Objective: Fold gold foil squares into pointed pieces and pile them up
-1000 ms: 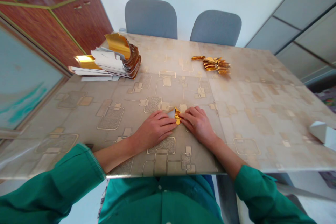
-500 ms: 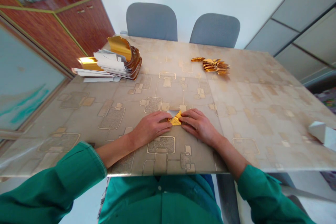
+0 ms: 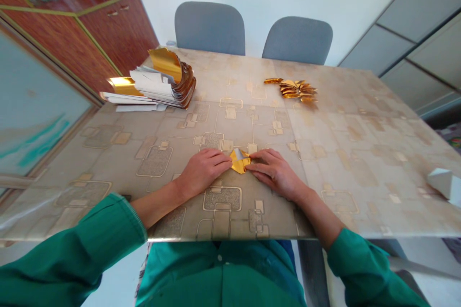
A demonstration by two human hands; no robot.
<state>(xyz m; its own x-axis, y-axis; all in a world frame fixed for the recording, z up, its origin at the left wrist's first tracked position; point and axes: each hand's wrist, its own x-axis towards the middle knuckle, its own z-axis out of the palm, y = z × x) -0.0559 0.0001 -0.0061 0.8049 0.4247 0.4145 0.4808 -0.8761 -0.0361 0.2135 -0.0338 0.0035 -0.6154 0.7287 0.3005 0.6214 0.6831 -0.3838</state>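
The gold paper (image 3: 236,166) lies on the surface (image 3: 230,127) between both hands, a blunt corner toward the person; its long axis is unclear. The left hand (image 3: 203,170) and right hand (image 3: 277,172) each have their grip pinching a side edge, fingers covering it. Beyond sit a paper stack (image 3: 154,87), left, and folded gold pieces (image 3: 296,88), right.

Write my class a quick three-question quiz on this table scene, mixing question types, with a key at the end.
1. True or false: the left hand and the right hand both touch the gold paper.
2. The stack lies: A) right of the gold pieces; B) left of them; C) under them.
3. How many chair backs show beyond the table?
Key: 1 true; 2 B; 3 two.
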